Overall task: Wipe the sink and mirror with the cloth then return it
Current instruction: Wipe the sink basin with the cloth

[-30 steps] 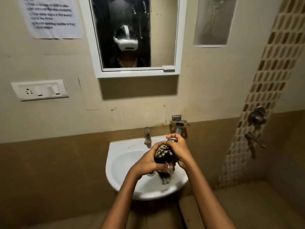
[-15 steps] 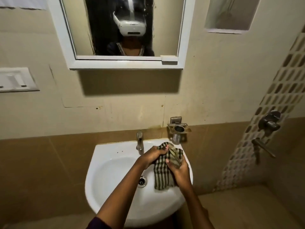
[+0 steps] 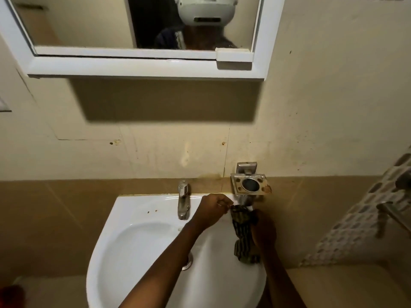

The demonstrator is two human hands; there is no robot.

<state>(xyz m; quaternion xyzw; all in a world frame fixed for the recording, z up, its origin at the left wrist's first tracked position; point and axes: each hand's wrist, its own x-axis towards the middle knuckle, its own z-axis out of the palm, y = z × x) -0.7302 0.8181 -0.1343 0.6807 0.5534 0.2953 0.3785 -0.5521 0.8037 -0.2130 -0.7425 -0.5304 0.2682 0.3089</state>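
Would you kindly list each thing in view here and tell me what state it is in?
Cloth: bunched, hanging over the sink's right side, held by both hands.
Left hand: pinching the cloth's top end.
Right hand: closed around the cloth's middle.
Tap: no water running.
Sink: basin empty of water, brown specks near the tap.
Metal holder: ring empty, rusty.
Mirror: smudges along the bottom edge.

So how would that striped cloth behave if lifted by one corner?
The cloth is probably floppy: it hangs in a twisted bunch between the left hand and right hand. Likely light, possibly damp given the sink, so it could drip.
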